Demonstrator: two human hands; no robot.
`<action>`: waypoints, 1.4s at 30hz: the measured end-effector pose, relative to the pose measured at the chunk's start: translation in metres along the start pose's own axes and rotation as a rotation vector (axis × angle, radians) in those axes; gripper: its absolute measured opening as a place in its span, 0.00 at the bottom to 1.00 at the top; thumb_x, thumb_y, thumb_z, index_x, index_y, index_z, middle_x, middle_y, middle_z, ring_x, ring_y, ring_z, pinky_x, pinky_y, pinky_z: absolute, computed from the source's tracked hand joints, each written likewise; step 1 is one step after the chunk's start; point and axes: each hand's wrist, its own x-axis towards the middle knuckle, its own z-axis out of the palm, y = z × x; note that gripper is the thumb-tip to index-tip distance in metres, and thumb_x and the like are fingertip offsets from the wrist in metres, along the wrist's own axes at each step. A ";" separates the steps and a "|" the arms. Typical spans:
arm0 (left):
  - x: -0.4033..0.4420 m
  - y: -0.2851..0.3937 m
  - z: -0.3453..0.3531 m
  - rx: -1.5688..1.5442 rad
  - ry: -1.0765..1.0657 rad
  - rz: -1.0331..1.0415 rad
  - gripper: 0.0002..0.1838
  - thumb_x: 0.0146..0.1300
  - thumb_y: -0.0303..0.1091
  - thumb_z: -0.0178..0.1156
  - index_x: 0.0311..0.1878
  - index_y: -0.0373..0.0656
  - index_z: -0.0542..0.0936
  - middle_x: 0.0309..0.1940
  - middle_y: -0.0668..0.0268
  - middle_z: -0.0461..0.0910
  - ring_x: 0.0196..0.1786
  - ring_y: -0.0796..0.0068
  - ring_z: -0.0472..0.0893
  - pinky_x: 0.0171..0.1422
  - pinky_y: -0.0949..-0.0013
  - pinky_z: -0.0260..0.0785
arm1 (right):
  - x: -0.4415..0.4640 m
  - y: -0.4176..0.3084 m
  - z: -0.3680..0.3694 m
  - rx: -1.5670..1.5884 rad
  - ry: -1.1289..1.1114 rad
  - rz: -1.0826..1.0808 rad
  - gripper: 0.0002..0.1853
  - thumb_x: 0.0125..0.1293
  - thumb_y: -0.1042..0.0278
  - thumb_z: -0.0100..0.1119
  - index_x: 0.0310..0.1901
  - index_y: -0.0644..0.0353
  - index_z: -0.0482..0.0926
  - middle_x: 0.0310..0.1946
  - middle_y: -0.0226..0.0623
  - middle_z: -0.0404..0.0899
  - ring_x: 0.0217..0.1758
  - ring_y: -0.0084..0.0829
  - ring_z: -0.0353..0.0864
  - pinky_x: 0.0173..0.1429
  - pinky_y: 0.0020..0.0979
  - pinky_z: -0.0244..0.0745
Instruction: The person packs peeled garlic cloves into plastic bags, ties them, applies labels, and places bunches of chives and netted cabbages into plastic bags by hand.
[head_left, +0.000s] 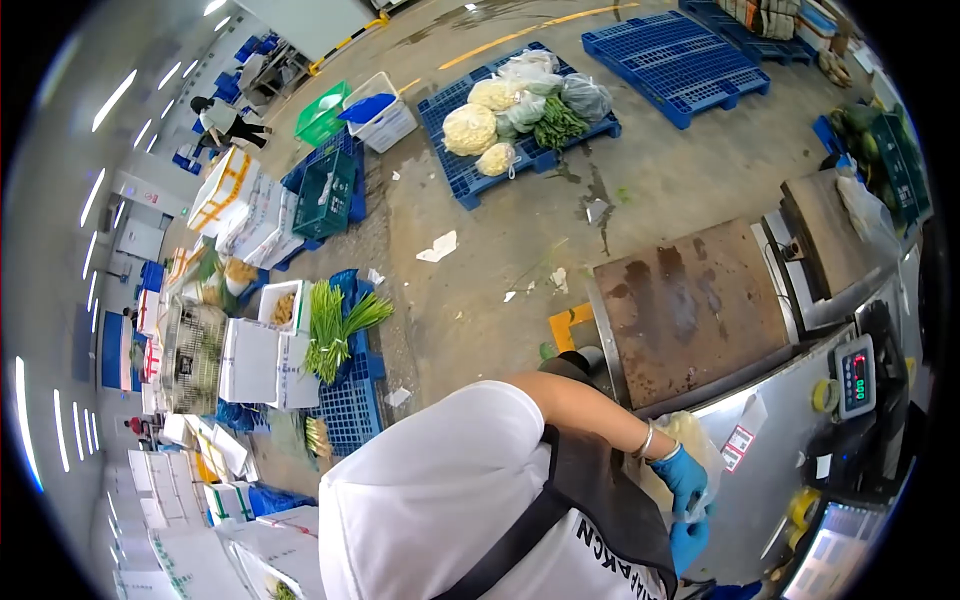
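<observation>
A clear plastic bag (708,450) with pale yellowish contents rests on the metal table in front of my body. My left hand (683,480), in a blue glove with a bracelet at the wrist, is closed on the bag. Just below it in the head view is my right hand (688,545), also blue-gloved and meeting the left at the bag's plastic. My apron and body hide part of the right hand. Beside the bag lies a white label with red print (738,447).
A scale display (856,377) with lit digits and tape rolls (804,508) are on the metal table (765,510). Next to it stands a brown-stained platform (690,310). Blue pallets (465,185) hold bagged vegetables; foam boxes (262,360) and green stalks (330,330) stand behind. A person (222,120) is far off.
</observation>
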 end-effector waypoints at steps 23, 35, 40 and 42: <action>-0.040 -0.007 0.014 1.123 -0.133 0.004 0.11 0.55 0.40 0.58 0.25 0.45 0.83 0.28 0.54 0.82 0.32 0.54 0.81 0.38 0.53 0.71 | 0.095 0.162 0.053 -0.225 0.430 0.253 0.14 0.60 0.58 0.56 0.41 0.58 0.82 0.40 0.47 0.83 0.42 0.42 0.82 0.50 0.41 0.74; 0.025 0.007 -0.021 -0.365 0.163 -0.263 0.36 0.64 0.27 0.53 0.75 0.44 0.55 0.66 0.60 0.67 0.62 0.72 0.72 0.68 0.70 0.62 | 0.014 -0.008 -0.014 1.077 -0.088 0.310 0.17 0.65 0.62 0.56 0.49 0.64 0.81 0.49 0.36 0.80 0.45 0.24 0.78 0.51 0.27 0.74; 0.038 -0.005 -0.019 -0.173 -0.071 -0.440 0.35 0.61 0.32 0.59 0.72 0.43 0.61 0.60 0.61 0.72 0.58 0.75 0.72 0.65 0.73 0.64 | 0.011 0.003 0.013 0.627 -0.047 0.336 0.13 0.60 0.67 0.61 0.45 0.60 0.81 0.36 0.30 0.81 0.37 0.21 0.77 0.44 0.25 0.74; 0.038 -0.003 -0.026 0.149 -0.136 -0.615 0.32 0.59 0.36 0.63 0.68 0.41 0.68 0.55 0.62 0.76 0.55 0.75 0.74 0.61 0.72 0.67 | 0.016 0.032 0.027 0.465 0.224 0.326 0.10 0.56 0.68 0.61 0.40 0.59 0.81 0.28 0.32 0.80 0.32 0.23 0.77 0.40 0.27 0.74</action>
